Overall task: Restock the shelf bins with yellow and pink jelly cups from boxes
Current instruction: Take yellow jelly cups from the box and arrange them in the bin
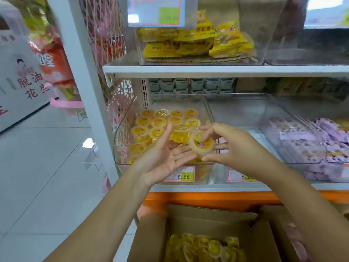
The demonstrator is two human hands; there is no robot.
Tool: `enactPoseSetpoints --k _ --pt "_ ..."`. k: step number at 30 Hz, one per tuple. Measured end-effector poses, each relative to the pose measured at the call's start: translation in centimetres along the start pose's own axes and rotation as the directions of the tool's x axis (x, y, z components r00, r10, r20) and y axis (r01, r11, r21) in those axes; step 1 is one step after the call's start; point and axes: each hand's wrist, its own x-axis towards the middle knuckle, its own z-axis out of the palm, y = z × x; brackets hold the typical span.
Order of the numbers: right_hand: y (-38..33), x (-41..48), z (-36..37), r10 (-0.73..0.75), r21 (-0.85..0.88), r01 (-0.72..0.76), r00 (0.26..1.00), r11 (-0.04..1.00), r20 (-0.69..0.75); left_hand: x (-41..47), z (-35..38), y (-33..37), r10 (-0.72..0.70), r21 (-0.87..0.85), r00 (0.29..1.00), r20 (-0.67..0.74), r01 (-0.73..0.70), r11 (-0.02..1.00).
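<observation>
Head view: yellow jelly cup (196,143) partly behind fingers (209,134) of right hand (234,146).

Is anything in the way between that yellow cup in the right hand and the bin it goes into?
Nothing fixed blocks it. The right hand pinches the yellow jelly cup just over the open-topped clear bin. Only the left hand, open and palm up, lies close, its fingertips reaching the cup's lower edge.

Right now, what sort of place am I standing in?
Probably a snack shop aisle: a clear shelf bin of yellow jelly cups, a price tag on its front, a cardboard box below.
</observation>
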Motion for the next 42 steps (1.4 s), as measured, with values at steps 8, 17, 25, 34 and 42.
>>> enactPoseSetpoints --k 8,17,25,34,42 --pt "-1.6 4.6 0.5 -0.073 -0.429 0.064 0.997 0.901 -0.004 2.0 -1.9 1.9 0.065 -0.154 0.998 0.018 -0.061 0.986" --pt "-1.8 7.8 1.2 0.151 -0.333 -0.117 0.986 0.936 0.077 3.5 -1.8 2.3 0.066 -0.125 0.998 0.016 -0.064 0.990" --pt "-2.7 8.9 0.4 0.111 -0.628 0.125 0.940 0.768 0.323 3.4 -2.2 3.5 0.073 0.029 0.994 0.084 -0.076 0.997" --pt "-1.4 11.8 0.8 0.284 -0.714 -0.026 0.927 0.699 0.245 1.4 -4.6 5.9 0.234 0.419 0.967 -0.098 -0.173 0.892" --pt "-0.1 13.6 4.3 0.516 -0.862 -0.055 0.820 0.503 0.249 -0.1 -7.1 4.9 0.333 0.819 0.879 -0.341 0.104 0.564"
